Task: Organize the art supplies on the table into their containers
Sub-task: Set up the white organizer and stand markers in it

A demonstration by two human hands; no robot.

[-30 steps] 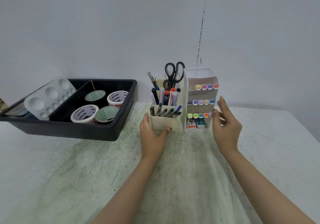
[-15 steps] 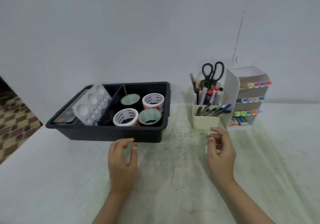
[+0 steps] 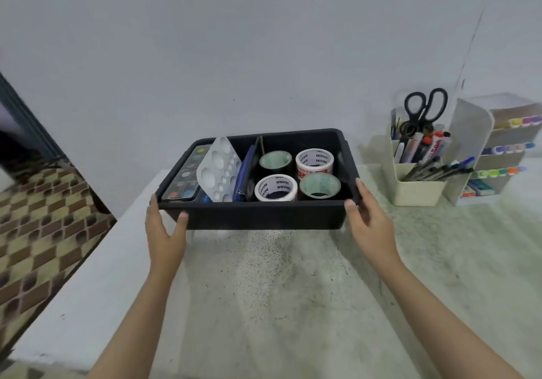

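Observation:
A black tray [image 3: 264,214] stands in the middle of the table. It holds a white palette [image 3: 218,167], a paint set [image 3: 184,176], a blue item [image 3: 245,173] and several tape rolls [image 3: 314,161]. My left hand [image 3: 164,232] holds the tray's front left corner, thumb on the front wall and fingers round the left side. My right hand [image 3: 369,226] holds the front right corner, thumb on the rim and fingers along the right wall.
A beige pen holder [image 3: 416,188] with pens and black scissors [image 3: 425,105] stands right of the tray. Beside it is a white marker organizer [image 3: 469,132]. The table [image 3: 293,290] ends at the left, over a tiled floor [image 3: 38,232]. A wall runs close behind.
Both hands left the pen holder and marker organizer, crossed to the left and took the black tray by its front corners. The view has swung left.

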